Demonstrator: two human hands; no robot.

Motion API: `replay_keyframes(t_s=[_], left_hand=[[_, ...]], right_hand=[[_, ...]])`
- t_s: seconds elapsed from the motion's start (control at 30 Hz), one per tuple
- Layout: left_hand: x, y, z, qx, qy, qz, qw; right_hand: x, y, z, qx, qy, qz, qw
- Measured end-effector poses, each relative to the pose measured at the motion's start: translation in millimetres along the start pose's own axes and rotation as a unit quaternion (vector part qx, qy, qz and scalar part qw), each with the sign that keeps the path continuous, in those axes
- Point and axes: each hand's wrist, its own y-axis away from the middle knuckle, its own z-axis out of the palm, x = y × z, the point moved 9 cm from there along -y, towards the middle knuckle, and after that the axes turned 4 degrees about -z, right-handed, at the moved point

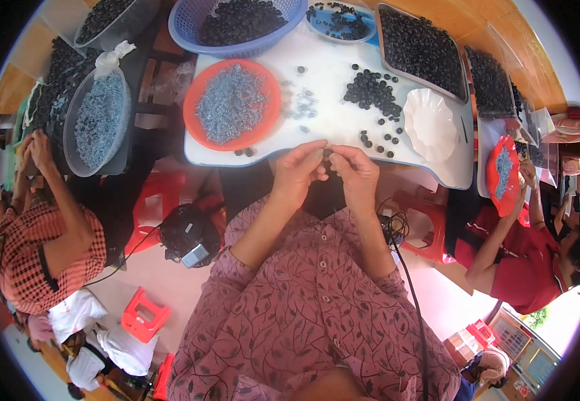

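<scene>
- Left hand (299, 172) and right hand (358, 172) pinch one small dark bead (327, 153) by the table's (290, 148) near edge.
- Left: red plate (191, 110), lots of bluish bits (231, 103).
- Right: loose black beads (372, 91) beside a white dish (430, 127).
- Far left: blue basket (186, 30) with black beads.

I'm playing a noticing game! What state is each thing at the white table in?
Blue basket: partly filled with black pieces
Small blue plate: scattered with black pieces
Tray: filled with black pieces
Orange plate: heaped with small bluish pieces
White scalloped dish: resting on the table
Loose black pieces: clustered, some scattered
Left grip: pinching a small dark piece
Right grip: pinching there too
</scene>
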Motion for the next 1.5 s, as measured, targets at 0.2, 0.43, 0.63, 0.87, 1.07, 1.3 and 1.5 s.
replay_keyframes(t_s=[0.2, 0.43, 0.63, 0.87, 1.07, 1.3, 1.5], left_hand=[[-2, 2, 3, -0.006, -0.012, 0.003, 1.000], [-2, 6, 9, -0.025, -0.008, 0.010, 1.000], [-4, 7, 8, -0.024, 0.009, 0.007, 1.000], [4, 9, 5, -0.019, -0.054, 0.019, 0.998], [4, 16, -4, -0.014, -0.139, -0.018, 0.990], [2, 20, -5, -0.016, -0.148, -0.027, 0.988], [-11, 17, -6, -0.037, -0.084, -0.066, 0.994]], right_hand=[[1, 4, -2, 0.005, -0.005, 0.008, 1.000], [-1, 11, -1, 0.006, -0.005, -0.016, 1.000], [-14, 11, 7, -0.009, -0.032, -0.054, 0.998], [-43, 14, 11, -0.032, 0.124, -0.171, 0.977], [-40, 19, 18, -0.076, 0.155, -0.141, 0.975], [-27, 23, 15, -0.096, 0.168, -0.083, 0.978], [-10, 21, 5, -0.115, 0.180, -0.071, 0.974]])
